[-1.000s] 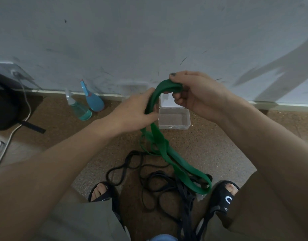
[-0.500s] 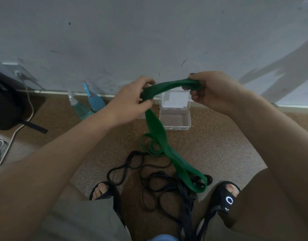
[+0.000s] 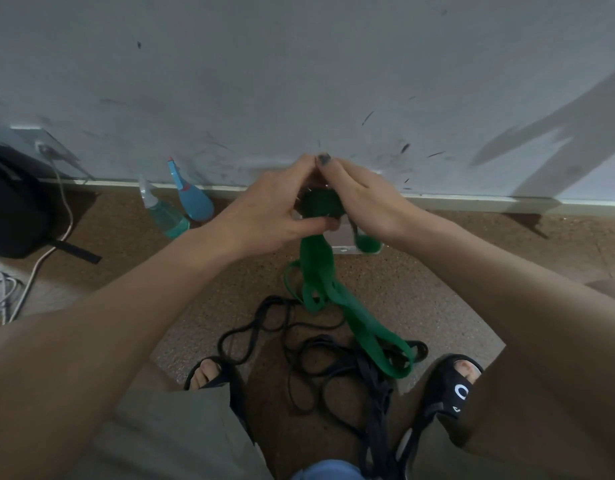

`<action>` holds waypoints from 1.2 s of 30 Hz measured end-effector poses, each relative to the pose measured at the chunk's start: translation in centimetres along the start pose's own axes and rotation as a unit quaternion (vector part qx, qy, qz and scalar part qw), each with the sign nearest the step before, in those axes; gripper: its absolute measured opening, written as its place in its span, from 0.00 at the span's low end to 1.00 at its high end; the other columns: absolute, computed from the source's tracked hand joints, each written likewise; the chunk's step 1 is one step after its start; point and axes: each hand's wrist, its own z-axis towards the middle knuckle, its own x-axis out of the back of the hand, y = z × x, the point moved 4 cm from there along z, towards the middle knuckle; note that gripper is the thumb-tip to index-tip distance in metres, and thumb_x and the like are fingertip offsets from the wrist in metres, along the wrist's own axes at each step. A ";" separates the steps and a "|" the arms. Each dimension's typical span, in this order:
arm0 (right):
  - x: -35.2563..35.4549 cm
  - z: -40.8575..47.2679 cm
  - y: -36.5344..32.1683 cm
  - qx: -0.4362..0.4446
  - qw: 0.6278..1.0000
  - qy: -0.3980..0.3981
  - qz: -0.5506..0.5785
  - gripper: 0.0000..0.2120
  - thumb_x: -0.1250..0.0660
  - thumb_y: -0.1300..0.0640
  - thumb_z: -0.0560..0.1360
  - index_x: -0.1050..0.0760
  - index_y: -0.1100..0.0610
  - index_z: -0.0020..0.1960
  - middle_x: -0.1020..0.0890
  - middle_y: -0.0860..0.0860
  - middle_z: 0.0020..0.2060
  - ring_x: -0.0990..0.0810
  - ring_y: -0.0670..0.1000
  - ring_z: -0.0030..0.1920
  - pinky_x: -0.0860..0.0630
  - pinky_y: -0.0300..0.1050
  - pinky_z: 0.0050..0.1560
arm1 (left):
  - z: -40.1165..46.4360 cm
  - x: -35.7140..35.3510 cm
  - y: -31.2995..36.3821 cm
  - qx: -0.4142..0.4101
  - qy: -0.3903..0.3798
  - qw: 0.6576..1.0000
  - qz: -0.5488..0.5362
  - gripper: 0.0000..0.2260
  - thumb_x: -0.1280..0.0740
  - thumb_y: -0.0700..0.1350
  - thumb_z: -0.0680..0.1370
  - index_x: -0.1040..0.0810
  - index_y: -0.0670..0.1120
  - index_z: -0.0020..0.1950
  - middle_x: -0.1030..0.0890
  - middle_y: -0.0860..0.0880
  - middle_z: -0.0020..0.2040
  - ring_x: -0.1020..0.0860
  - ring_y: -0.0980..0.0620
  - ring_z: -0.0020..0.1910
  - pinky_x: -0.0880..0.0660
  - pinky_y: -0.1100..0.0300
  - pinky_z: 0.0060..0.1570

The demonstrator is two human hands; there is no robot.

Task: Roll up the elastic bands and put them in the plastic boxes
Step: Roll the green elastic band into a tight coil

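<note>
My left hand (image 3: 264,216) and right hand (image 3: 365,202) pinch a small starting coil of the green elastic band (image 3: 320,271); most still trails, black bands (image 3: 316,368) untouched, plastic box (image 3: 344,249) waiting.

Grip: left hand (image 3: 264,216) and right hand (image 3: 365,202) pinch rolled end of green band (image 3: 320,271)
Below grip: band's tail hangs onto black bands (image 3: 313,368)
Behind grip: plastic box (image 3: 346,249)

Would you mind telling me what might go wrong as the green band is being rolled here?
1. The small roll of wide green elastic band, pinched between the left hand and right hand, may spring open if the grip slips.
2. Its trailing tail lies across the thin black elastic bands on the floor and could drag or snag them.
</note>
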 end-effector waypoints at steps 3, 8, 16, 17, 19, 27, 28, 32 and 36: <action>0.6 0.5 -0.2 -0.004 0.999 0.025 -0.032 0.22 0.48 0.42 0.86 0.21 0.54 0.56 0.19 0.48 0.41 0.21 0.46 0.39 0.27 0.43 0.40 | -0.2 -0.3 -0.2 0.001 0.002 1.000 0.001 0.21 0.26 0.44 0.76 0.31 0.45 0.63 0.19 0.49 0.56 0.18 0.51 0.53 0.19 0.52 0.51; 1.2 1.1 0.2 -0.043 0.990 0.033 0.128 0.11 0.35 0.49 0.83 0.21 0.56 0.54 0.21 0.45 0.34 0.24 0.39 0.28 0.30 0.33 0.30 | 0.1 -1.0 -0.9 0.050 -0.008 0.999 -0.005 0.21 0.27 0.46 0.70 0.30 0.46 0.59 0.20 0.47 0.47 0.19 0.47 0.45 0.21 0.42 0.43; 3.7 1.0 0.3 -0.061 0.910 0.061 0.406 0.06 0.32 0.61 0.81 0.27 0.59 0.46 0.27 0.49 0.26 0.35 0.45 0.22 0.38 0.38 0.25 | 0.0 -3.2 -1.9 0.121 -0.055 0.990 -0.038 0.11 0.32 0.50 0.70 0.27 0.46 0.47 0.22 0.42 0.42 0.22 0.42 0.42 0.22 0.39 0.46; 4.1 1.0 0.4 -0.061 0.905 0.067 0.416 0.08 0.33 0.61 0.81 0.27 0.58 0.44 0.27 0.48 0.25 0.35 0.45 0.22 0.38 0.38 0.25 | 0.0 -3.2 -2.1 0.125 -0.051 0.990 -0.031 0.11 0.33 0.50 0.71 0.27 0.46 0.48 0.22 0.42 0.42 0.22 0.42 0.41 0.22 0.40 0.46; 4.6 0.9 0.4 -0.056 0.900 0.070 0.426 0.09 0.33 0.61 0.82 0.28 0.57 0.43 0.27 0.48 0.25 0.35 0.45 0.22 0.37 0.38 0.24 | 0.0 -3.2 -2.4 0.128 -0.055 0.990 -0.013 0.09 0.33 0.49 0.75 0.26 0.45 0.49 0.21 0.43 0.42 0.22 0.43 0.41 0.22 0.43 0.45; 7.2 -0.4 0.5 -0.040 0.915 0.069 0.396 0.08 0.34 0.58 0.82 0.28 0.57 0.45 0.28 0.46 0.28 0.36 0.44 0.26 0.37 0.37 0.30 | 0.1 -1.5 -2.9 0.106 -0.013 0.992 0.070 0.07 0.30 0.43 0.76 0.28 0.51 0.49 0.23 0.50 0.39 0.23 0.50 0.39 0.22 0.45 0.43; 7.8 -0.3 1.0 -0.054 0.923 0.079 0.372 0.07 0.33 0.58 0.82 0.27 0.58 0.46 0.28 0.46 0.28 0.35 0.44 0.26 0.36 0.36 0.30 | 0.2 -0.7 -2.8 0.088 -0.002 0.994 0.064 0.06 0.31 0.45 0.77 0.28 0.51 0.49 0.24 0.51 0.39 0.24 0.50 0.39 0.22 0.45 0.43; 9.4 0.2 2.9 -0.116 0.986 0.103 0.061 0.08 0.32 0.55 0.81 0.21 0.59 0.55 0.20 0.49 0.35 0.28 0.45 0.30 0.30 0.38 0.32 | 0.1 1.9 -1.6 0.009 0.022 0.997 0.068 0.09 0.34 0.52 0.82 0.25 0.47 0.56 0.21 0.51 0.42 0.22 0.50 0.42 0.23 0.46 0.43; 6.3 0.3 2.4 -0.103 0.987 0.059 -0.109 0.10 0.39 0.55 0.85 0.23 0.52 0.64 0.16 0.49 0.52 0.18 0.46 0.46 0.21 0.44 0.49 | -0.7 2.4 -0.2 -0.023 0.019 0.998 0.056 0.19 0.31 0.53 0.79 0.28 0.45 0.65 0.18 0.49 0.51 0.19 0.51 0.47 0.19 0.51 0.49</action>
